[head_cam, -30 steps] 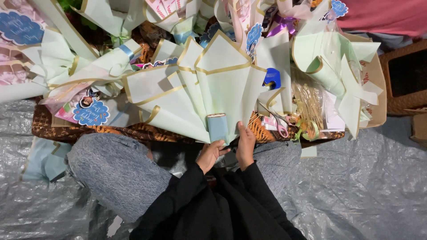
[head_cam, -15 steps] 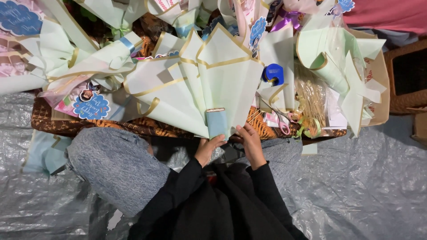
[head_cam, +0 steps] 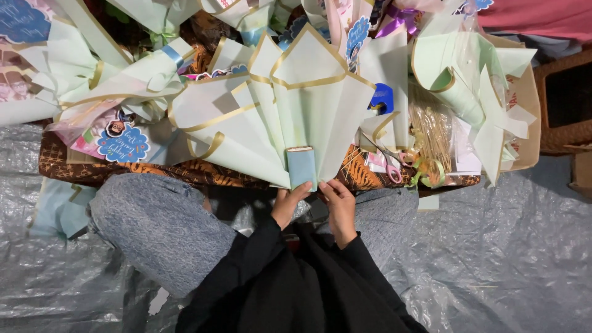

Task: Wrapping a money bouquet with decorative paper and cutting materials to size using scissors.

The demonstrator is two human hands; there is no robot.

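Two bare hands at the gathered base of a fan of pale green wrapping sheets edged in gold: left hand with fingers curled up against the lower end of a small light-blue rectangular block, right hand just beside it, fingertips pinching the sheet edge where the folds meet. Both closed narrowly on paper and block, not spread.

Best done, judging by the grip, with pressure kept at the pinch point so the layers stay stacked, the block centred between the two middle folds, and the gold borders left uncreased.

Fan lying on a brown patterned woven tray, opening away from the body, four or five overlapping pointed panels, matte, stiff-looking. Block upright at the narrow end, touching both hands. Near the right: pink-handled scissors, a bundle of straw-coloured dried stems. Left: a blue scalloped paper tag. Below: grey plastic sheeting.
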